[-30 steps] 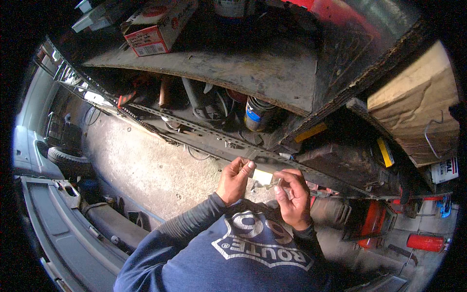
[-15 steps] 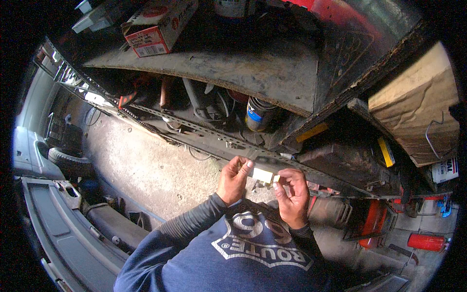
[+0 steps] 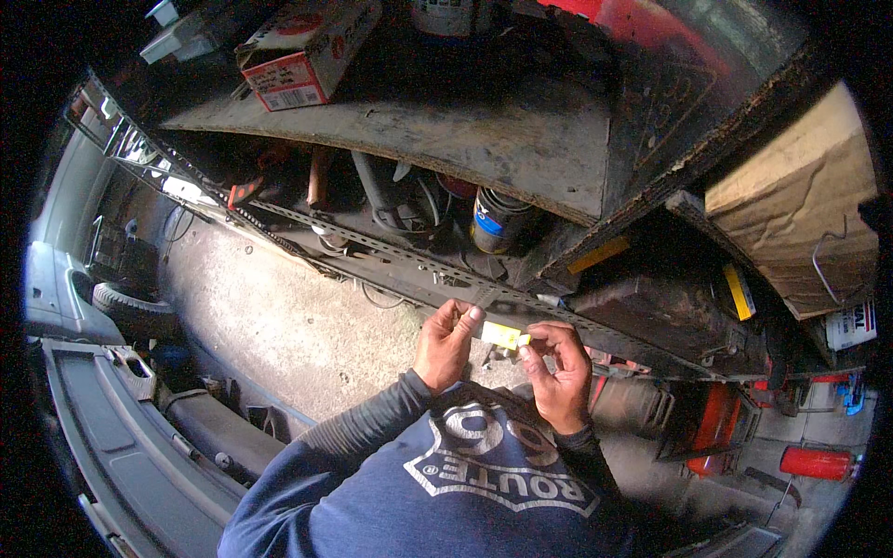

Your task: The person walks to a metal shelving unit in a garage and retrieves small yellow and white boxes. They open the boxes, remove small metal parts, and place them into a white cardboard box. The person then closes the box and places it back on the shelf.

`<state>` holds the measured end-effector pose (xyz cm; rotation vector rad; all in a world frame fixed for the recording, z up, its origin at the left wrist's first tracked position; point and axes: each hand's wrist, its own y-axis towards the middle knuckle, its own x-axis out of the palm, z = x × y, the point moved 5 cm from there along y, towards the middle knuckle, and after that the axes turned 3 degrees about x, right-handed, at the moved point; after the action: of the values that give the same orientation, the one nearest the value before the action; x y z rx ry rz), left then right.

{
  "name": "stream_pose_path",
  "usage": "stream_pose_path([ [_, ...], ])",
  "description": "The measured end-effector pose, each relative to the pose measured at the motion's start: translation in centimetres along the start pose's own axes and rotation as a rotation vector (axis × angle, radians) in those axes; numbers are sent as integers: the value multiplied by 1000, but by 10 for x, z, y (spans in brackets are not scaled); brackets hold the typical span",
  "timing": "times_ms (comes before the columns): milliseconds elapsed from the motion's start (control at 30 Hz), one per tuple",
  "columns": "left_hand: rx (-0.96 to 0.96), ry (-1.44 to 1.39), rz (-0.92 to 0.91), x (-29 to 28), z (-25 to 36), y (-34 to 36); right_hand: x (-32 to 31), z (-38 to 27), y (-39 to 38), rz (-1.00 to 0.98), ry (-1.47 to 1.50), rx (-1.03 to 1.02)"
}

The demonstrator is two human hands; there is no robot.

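A small yellow-and-white carton is held level in front of my chest, between my two hands. My left hand pinches its left end with thumb and fingertips. At its other end, my right hand has thumb and fingers closed on a small yellow flap or end piece. Whether that piece is still joined to the carton, I cannot tell. What the carton contains is hidden.
Ahead is a worn shelf bearing a red-and-white box. Below stand a dark can with a blue label and several tools. A cardboard sheet leans at right. A grey vehicle panel lies left, a red cylinder right.
The carton has tilted slightly between my fingers, so its yellow face shows more clearly and looks less washed out. Both hands keep nearly the same place and grip.
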<state>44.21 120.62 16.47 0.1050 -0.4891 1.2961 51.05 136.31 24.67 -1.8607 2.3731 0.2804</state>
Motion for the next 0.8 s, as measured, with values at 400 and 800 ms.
stream_pose_path([
  [400, 34, 24, 50, -1, 4, -3, 4, -4, 0, -9, -171, -148],
  [800, -159, -138, -39, 5, 4, -5, -97, -90, -18, 363, -293, -486],
])
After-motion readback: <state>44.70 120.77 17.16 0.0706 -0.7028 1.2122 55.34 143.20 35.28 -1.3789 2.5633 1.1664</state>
